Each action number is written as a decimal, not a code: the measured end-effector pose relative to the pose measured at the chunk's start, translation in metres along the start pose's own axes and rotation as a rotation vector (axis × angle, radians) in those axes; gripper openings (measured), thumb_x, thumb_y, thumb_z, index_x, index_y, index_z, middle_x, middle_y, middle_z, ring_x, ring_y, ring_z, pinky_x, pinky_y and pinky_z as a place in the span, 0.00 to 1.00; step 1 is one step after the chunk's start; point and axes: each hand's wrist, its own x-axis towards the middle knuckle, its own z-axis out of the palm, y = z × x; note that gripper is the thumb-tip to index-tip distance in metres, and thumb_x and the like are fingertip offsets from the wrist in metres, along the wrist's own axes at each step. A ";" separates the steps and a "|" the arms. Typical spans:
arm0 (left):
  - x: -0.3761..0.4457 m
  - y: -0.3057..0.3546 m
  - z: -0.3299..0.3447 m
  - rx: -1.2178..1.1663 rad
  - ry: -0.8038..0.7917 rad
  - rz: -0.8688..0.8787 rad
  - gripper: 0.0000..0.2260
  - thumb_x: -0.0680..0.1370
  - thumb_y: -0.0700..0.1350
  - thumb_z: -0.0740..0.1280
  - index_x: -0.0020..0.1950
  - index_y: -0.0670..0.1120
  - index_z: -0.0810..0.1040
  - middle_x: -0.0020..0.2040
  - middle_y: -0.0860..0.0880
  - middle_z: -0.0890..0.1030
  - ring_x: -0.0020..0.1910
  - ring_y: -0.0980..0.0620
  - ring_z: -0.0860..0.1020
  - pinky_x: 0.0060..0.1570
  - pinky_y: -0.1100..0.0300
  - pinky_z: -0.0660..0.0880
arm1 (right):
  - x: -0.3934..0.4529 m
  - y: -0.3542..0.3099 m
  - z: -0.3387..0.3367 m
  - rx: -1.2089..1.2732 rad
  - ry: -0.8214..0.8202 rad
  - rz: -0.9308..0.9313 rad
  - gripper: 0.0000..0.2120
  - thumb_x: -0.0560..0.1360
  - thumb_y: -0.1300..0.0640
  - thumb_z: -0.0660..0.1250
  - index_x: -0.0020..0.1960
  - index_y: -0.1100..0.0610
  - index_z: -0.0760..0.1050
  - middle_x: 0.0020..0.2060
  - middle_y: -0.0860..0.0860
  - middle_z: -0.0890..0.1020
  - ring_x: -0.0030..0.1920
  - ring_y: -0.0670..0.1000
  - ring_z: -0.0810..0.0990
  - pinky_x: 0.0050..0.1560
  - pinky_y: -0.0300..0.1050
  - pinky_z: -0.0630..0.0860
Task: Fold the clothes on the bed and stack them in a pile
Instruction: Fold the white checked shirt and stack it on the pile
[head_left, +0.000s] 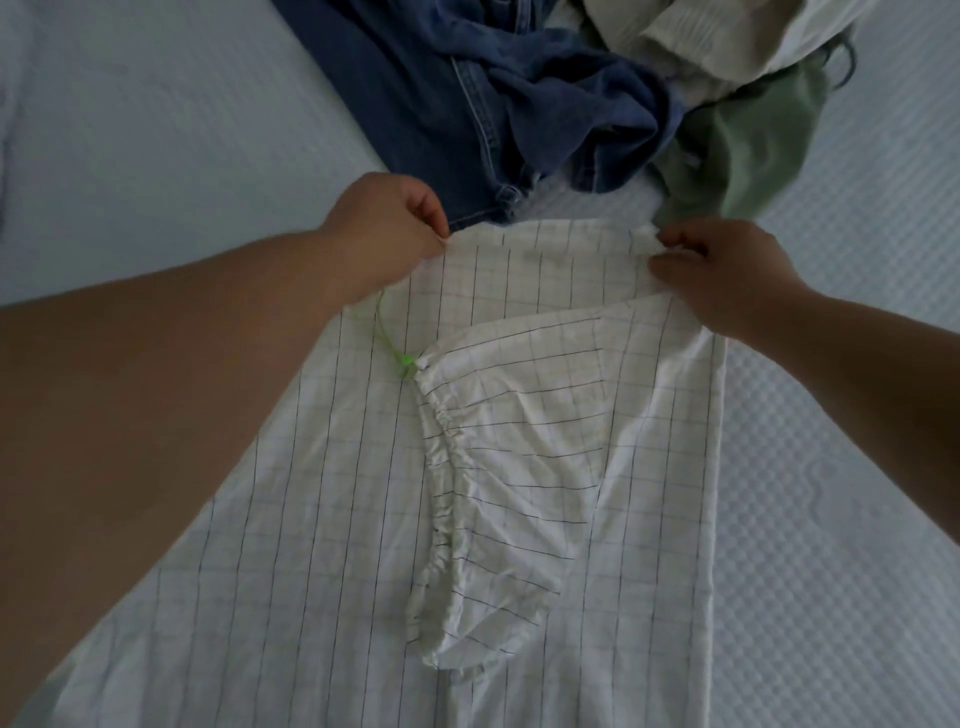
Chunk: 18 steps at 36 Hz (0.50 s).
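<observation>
- The white checked garment (519, 467) is lying spread on the bed (156, 130), nearest.
- The left hand (384, 228) and right hand (727, 270) are each pinching a far corner.
- The gathered sleeve (498, 441) is risking to bunch inside the fold.
- Jeans (467, 93) and a green garment (748, 150) are crowding beyond; open room is lying left.

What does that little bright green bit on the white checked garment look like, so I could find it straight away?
Start at the white checked garment spread on the bed, with its far edge pinched by the left hand and the right hand. Just below the left hand a thin cord runs down to the green toggle, beside the gathered hem. It is the only vivid lime-green thing; the green cloth beyond is dull sage.
</observation>
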 end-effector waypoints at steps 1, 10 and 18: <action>-0.002 -0.003 0.005 0.052 0.087 0.009 0.07 0.73 0.41 0.69 0.39 0.51 0.74 0.38 0.54 0.75 0.41 0.53 0.75 0.39 0.62 0.71 | -0.001 -0.002 0.002 -0.008 0.020 0.007 0.12 0.77 0.52 0.61 0.59 0.46 0.75 0.41 0.46 0.74 0.36 0.42 0.69 0.33 0.35 0.65; -0.041 -0.013 0.052 0.455 0.322 0.666 0.15 0.74 0.46 0.61 0.57 0.46 0.79 0.59 0.45 0.78 0.61 0.44 0.73 0.57 0.49 0.64 | -0.027 -0.013 0.027 -0.361 0.245 -0.434 0.23 0.77 0.50 0.59 0.70 0.53 0.65 0.70 0.54 0.66 0.72 0.56 0.57 0.70 0.55 0.50; -0.022 -0.035 0.064 0.817 -0.002 0.346 0.39 0.71 0.70 0.41 0.77 0.51 0.40 0.77 0.55 0.39 0.76 0.48 0.38 0.69 0.41 0.35 | -0.011 0.012 0.048 -0.609 -0.073 -0.329 0.34 0.73 0.31 0.36 0.75 0.43 0.34 0.75 0.46 0.36 0.74 0.50 0.34 0.71 0.53 0.33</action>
